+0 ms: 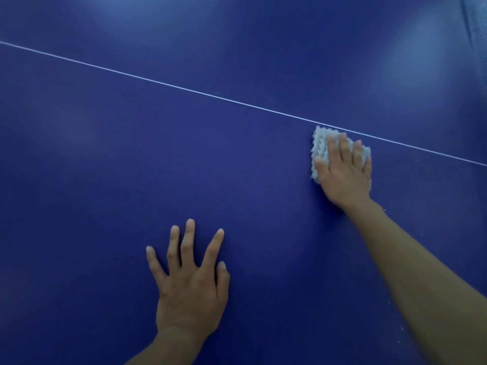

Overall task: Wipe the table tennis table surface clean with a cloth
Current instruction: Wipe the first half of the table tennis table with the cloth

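Head | right hand fingers flat, pressing cloth under them | left hand splayed on table

A place for playing table tennis: a big blue table tennis table with 1 thin white line fills the frame.

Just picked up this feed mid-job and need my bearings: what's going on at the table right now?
A person is wiping the blue table tennis table by hand. The right hand presses a pale, nubbly cloth flat on the surface with straight fingers, just on the near side of the white line. The left hand rests flat on the table nearer the person, fingers spread, holding nothing. A few pale specks show on the surface beside the right forearm.
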